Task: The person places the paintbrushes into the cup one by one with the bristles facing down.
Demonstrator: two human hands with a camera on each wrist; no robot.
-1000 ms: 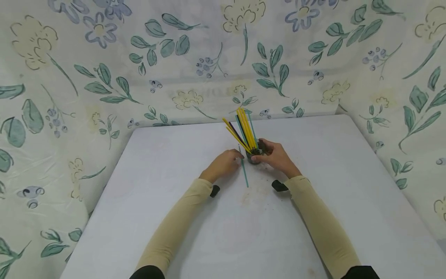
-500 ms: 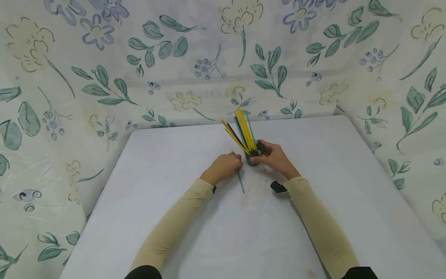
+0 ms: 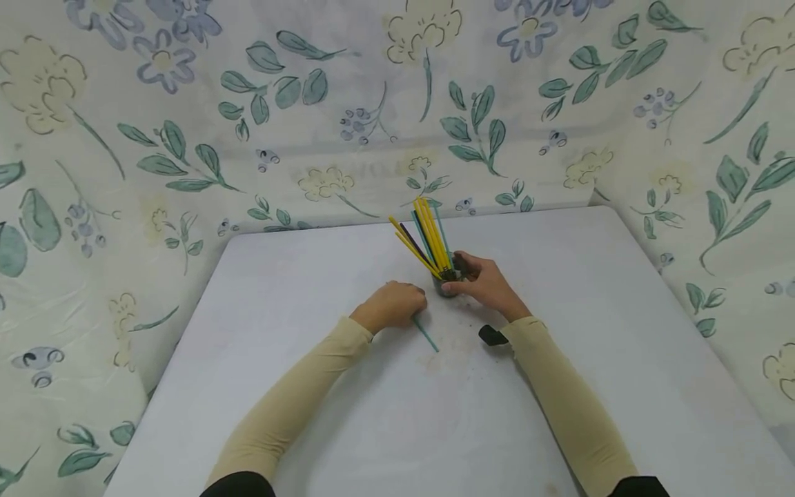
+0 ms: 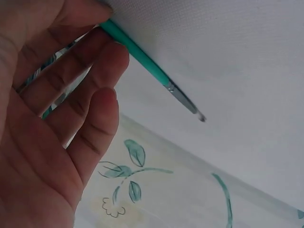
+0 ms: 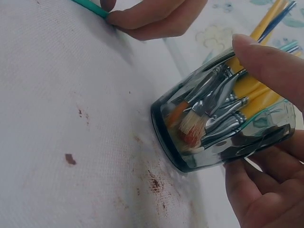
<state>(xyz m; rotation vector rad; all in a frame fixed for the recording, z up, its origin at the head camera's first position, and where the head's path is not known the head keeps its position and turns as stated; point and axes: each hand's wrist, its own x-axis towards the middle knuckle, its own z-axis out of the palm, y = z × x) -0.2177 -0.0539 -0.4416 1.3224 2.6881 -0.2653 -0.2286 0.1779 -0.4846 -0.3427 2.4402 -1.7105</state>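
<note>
The thin teal-handled paintbrush (image 3: pixel 425 333) lies flat on the white tabletop (image 3: pixel 310 414), pinched by the left hand (image 3: pixel 390 306); its bristle end apparently points toward the person. The clear glass jar (image 5: pixel 223 123), just right, is gripped by curled right-hand fingers (image 5: pixel 268 64).

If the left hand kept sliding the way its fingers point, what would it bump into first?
Probably the clear glass jar of paintbrushes, which the right hand grips. The left hand, holding a thin teal paintbrush, points roughly toward it, with bare white table between; depth is uncertain.

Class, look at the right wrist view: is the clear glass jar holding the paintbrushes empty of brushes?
No: the clear glass jar holds several yellow-handled paintbrushes, bristles down.
</note>
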